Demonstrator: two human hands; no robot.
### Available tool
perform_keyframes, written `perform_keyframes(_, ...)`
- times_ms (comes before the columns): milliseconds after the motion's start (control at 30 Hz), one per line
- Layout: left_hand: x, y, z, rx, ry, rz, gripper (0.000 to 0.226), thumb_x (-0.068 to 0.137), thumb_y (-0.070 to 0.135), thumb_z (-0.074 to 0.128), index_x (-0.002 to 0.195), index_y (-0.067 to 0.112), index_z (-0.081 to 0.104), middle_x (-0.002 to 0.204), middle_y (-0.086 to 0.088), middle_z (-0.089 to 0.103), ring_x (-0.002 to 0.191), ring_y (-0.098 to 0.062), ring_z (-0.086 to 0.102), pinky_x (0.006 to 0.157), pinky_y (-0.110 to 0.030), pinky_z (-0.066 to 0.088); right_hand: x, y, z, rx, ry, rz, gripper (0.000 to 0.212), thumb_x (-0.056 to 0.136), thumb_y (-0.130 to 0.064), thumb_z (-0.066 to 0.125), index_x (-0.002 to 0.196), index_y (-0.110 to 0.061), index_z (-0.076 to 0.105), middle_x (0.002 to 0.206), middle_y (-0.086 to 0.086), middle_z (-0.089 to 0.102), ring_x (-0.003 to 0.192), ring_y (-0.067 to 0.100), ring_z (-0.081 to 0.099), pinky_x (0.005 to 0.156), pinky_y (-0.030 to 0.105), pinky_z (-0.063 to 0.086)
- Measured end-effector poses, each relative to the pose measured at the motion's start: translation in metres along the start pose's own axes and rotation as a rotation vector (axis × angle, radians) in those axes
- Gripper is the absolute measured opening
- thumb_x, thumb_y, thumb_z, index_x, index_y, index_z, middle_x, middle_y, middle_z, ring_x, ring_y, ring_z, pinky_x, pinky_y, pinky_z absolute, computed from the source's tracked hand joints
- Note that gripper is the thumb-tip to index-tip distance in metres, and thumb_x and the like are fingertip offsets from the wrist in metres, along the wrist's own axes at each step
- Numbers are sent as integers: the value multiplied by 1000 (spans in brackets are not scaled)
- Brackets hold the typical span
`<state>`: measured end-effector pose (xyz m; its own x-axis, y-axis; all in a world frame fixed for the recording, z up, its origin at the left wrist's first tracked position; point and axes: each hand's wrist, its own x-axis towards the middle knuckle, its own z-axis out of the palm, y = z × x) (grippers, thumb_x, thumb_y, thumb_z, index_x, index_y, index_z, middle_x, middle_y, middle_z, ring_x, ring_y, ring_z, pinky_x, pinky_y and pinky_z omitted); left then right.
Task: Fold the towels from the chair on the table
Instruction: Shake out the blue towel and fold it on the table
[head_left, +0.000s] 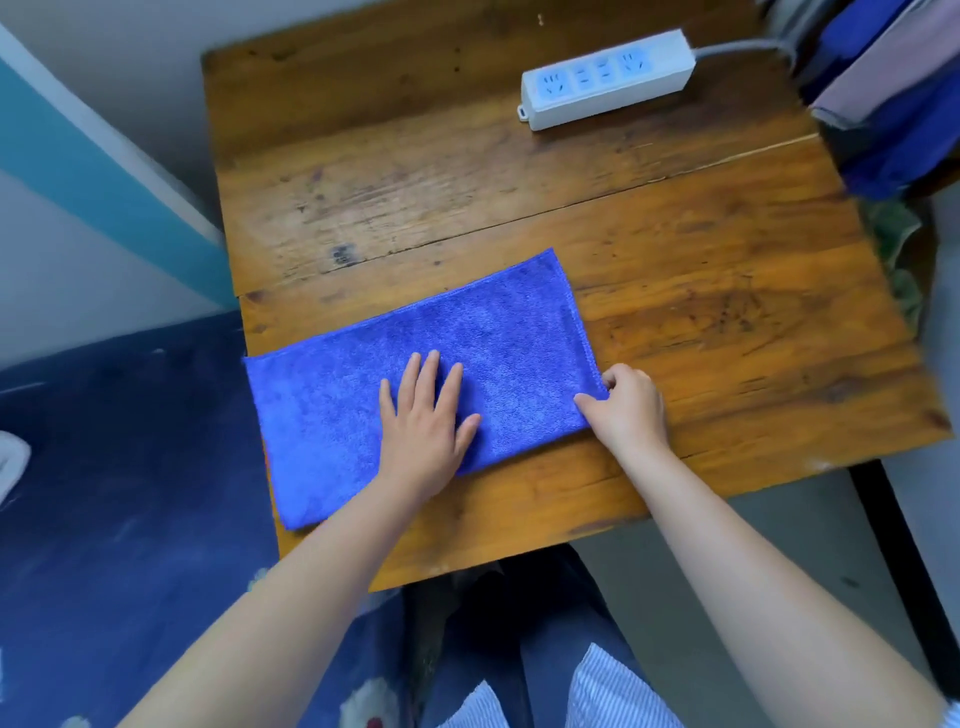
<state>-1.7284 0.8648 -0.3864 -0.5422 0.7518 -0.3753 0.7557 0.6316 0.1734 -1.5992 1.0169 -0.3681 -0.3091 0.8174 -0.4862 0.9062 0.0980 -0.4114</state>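
A blue towel (498, 338), folded into a long strip, lies slantwise on the near part of the wooden table (701, 291). My left hand (423, 421) rests flat on the middle of the towel, fingers spread. At the towel's right end, my right hand (626, 405) pinches its near right corner between thumb and fingers. More towels (893, 88), blue and pale pink, hang in a heap at the top right, beyond the table's right edge.
A white power strip (608, 78) with a grey cable lies at the table's far right. A dark blue patterned cloth (130, 493) spreads to the left of the table. A wall with a teal stripe stands on the left.
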Motion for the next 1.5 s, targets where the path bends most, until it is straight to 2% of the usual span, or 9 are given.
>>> perform_keyframes(167, 66, 31, -46, -124, 192, 196, 48, 90, 10, 49, 136, 0, 39, 147, -19, 33, 139, -34, 24, 111, -43, 22, 32, 1, -25, 17, 15, -135, 24, 83, -12, 61, 104, -1, 60, 110, 18, 59, 104, 32, 53, 78, 29, 32)
perform_keyframes(400, 174, 77, -91, 206, 0, 405, 66, 85, 0, 41, 144, 21, 22, 154, 5, 16, 144, -17, 4, 113, -39, 14, 91, -23, -61, -88, -43, -387, 21, 82, -8, 59, 102, -2, 62, 106, 17, 57, 104, 33, 51, 82, 31, 35)
perform_keyframes(567, 220, 88, -117, 434, -179, 416, 53, 80, 6, 48, 131, 20, 46, 132, -3, 46, 135, -23, 25, 113, -48, 12, 121, -34, -77, -119, -62, -493, 21, 84, -10, 58, 103, -3, 62, 107, 15, 58, 105, 30, 50, 88, 32, 38)
perform_keyframes(700, 231, 80, -130, 457, -202, 410, 34, 85, 16, 50, 119, 15, 57, 123, -9, 50, 121, -29, 33, 96, -37, 33, 129, -33, -86, -109, -42, -560, 21, 84, -8, 57, 103, -2, 62, 104, 14, 57, 104, 28, 48, 85, 27, 34)
perform_keyframes(833, 232, 69, -146, 409, -169, 392, 33, 89, 24, 51, 118, 11, 54, 129, -11, 46, 124, -30, 32, 102, -41, 30, 133, -44, -99, -148, 56, -634, 17, 84, -5, 54, 98, -1, 63, 100, 17, 57, 100, 30, 47, 82, 33, 37)
perform_keyframes(1067, 201, 42, -175, 384, 47, 451, 23, 90, 23, 52, 109, 10, 50, 106, -8, 62, 104, -27, 54, 108, -41, 21, 113, -73, -117, -147, 314, -828, 12, 79, 2, 57, 88, 5, 64, 89, 22, 59, 87, 37, 51, 68, 34, 36)
perform_keyframes(1200, 150, 16, -172, 398, 34, 604, 26, 86, 25, 59, 106, 9, 56, 103, -10, 61, 101, -28, 55, 90, -35, 33, 67, -66, -106, -124, 256, -931, 13, 63, 8, 56, 73, 4, 62, 72, 22, 58, 70, 40, 54, 59, 39, 42)
perform_keyframes(1367, 85, -9, -149, 384, 131, 811, 29, 48, -4, 82, 67, 0, 61, 53, -13, 56, 48, -27, 58, 51, -29, 49, 7, -45, -69, -205, 132, -951, 17, 48, 0, 56, 64, -2, 60, 60, 14, 56, 60, 31, 59, 60, 31, 26)
perform_keyframes(1500, 53, -24, -128, 392, 83, 879, 31, 41, -11, 80, 61, 2, 60, 47, -11, 54, 42, -24, 55, 45, -25, 47, -28, -30, -41, -237, 79, -938, 16, 49, 1, 59, 65, -3, 60, 59, 12, 57, 58, 30, 59, 59, 30, 22)
